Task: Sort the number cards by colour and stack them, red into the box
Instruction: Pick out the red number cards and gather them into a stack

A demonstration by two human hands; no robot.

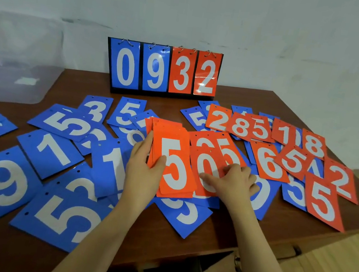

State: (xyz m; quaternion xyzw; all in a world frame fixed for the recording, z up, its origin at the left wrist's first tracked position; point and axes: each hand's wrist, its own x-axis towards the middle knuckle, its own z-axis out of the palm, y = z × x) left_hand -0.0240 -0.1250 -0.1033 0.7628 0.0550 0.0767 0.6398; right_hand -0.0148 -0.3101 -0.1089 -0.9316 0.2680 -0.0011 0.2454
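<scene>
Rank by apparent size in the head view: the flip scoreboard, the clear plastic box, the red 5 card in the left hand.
1. Flip scoreboard and clear plastic box: look alike, and the box is cut off by the frame edge, so unranked.
2. Red 5 card: smallest, despite being nearest the camera.

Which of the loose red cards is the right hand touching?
The red 0 card, beside the held red stack; the right hand rests its fingers on it. Other loose red cards lie untouched.

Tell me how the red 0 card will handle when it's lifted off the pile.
The red 0 card looks thin and glossy, so probably light, slightly bendy and slippery. It lies flat on other cards, so the right hand may need to slide it first.
</scene>
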